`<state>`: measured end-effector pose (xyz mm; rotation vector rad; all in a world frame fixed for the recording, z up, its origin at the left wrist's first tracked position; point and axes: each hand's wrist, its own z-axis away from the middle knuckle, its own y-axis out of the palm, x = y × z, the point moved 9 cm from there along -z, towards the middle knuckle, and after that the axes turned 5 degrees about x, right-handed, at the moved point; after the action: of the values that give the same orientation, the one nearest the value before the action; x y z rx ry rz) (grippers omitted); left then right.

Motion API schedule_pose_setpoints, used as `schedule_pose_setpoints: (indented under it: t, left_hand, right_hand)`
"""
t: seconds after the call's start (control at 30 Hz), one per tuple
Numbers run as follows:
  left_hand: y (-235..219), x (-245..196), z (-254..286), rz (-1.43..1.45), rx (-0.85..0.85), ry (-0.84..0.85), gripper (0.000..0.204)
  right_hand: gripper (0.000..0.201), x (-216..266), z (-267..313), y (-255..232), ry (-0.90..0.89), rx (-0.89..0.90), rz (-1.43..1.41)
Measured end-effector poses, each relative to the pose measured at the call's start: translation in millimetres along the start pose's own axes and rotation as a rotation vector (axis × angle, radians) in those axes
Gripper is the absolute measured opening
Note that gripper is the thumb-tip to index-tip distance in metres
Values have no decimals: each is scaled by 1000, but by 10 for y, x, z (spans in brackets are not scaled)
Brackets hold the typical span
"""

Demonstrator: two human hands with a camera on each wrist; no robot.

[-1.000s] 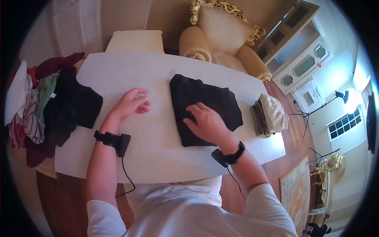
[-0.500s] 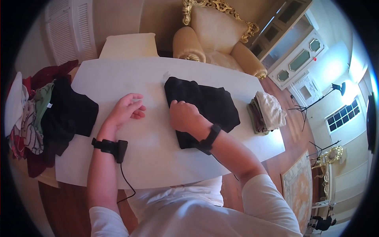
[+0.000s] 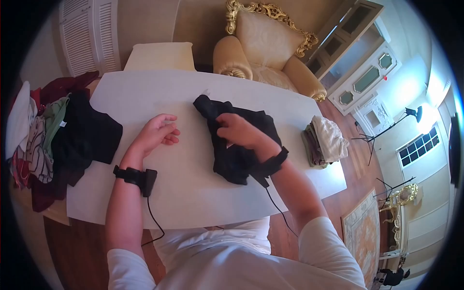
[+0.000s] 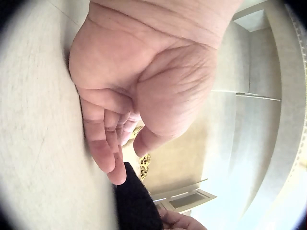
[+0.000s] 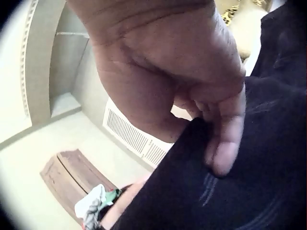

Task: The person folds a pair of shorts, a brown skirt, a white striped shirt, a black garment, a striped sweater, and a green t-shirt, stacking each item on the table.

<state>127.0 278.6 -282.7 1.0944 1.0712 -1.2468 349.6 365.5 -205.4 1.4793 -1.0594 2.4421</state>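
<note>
A black garment (image 3: 231, 165) lies bunched and partly folded on the white table (image 3: 169, 193), in front of the person. The right hand (image 3: 240, 131) pinches one of its edges from above; in the right wrist view the fingers (image 5: 225, 153) and thumb close over the black cloth, which rises in a slope below them. To the left of the garment, the left hand (image 3: 157, 133) rests its side on the tabletop with relaxed, slightly bent fingers and nothing in them. The left wrist view shows its palm (image 4: 139, 62), with the black cloth beyond the fingertips.
A loose heap of clothes (image 3: 48, 140) in several colours fills the table's left end, with a black piece (image 3: 104, 135) nearest. At the right end stands a neat folded stack (image 3: 326, 141), white on top. A gilded armchair (image 3: 263, 48) and a cream chair (image 3: 159, 57) stand beyond the far edge.
The right hand swung left to the garment's near-left edge, then back rightward while pinching cloth. The garment's left side has lifted and folded inward, making it narrower. The left hand has stayed in place.
</note>
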Motion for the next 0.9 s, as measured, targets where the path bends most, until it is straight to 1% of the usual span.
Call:
schedule_pose_setpoints:
  t: [0.07,0.1,0.13,0.17,0.2,0.23,0.27,0.3,0.33,0.4,0.5,0.57,0.7,0.8,0.9]
  left_hand:
    - [0,-12,6,1,-2,5,41]
    - [-3,-16,13,2,-4,11,41]
    - [-12,-10,26,7,-9,17,41]
    - [-14,-9,29,6,-8,18,42]
    - [-9,-16,22,7,-8,20,42]
    - [-12,-17,20,9,-8,21,43]
    - [-24,-11,21,4,-12,17,43]
    - [-27,-9,14,-1,-15,14,43]
    - [-14,-1,6,-7,-12,11,43]
    - [0,-17,7,-20,-12,0,41]
    - [-6,-8,-4,-28,-13,-14,40]
    - [-4,-3,-1,-34,-14,-19,40]
    - [-8,-2,11,-25,-17,-10,40]
    - [-14,17,9,-21,-17,-10,40]
    - [8,10,13,-32,-10,-10,41]
  right_hand:
    - [50,-62,97,-178,-2,-82,-287]
    - [50,-66,220,-292,39,-66,-364]
    - [49,-137,314,-434,36,-120,-427]
    - [48,-248,401,-594,34,-171,-488]
    - [44,-516,393,-767,-58,-80,-634]
    - [37,-811,495,-988,-70,-190,-748]
    - [35,-845,640,-1068,-107,-146,-817]
    - [34,-947,822,-1169,-51,-219,-803]
    - [33,-1317,856,-1311,26,-203,-729]
    - [38,-1626,1055,-1431,281,-292,-485]
    - [43,-1739,1127,-1446,295,-353,-319]
    - [47,-1730,1102,-1402,299,-363,-252]
    - [59,-1529,950,-1305,340,-395,-167]
    - [65,-1551,724,-1288,340,-365,-71]
    - [68,-1267,626,-1145,350,-392,65]
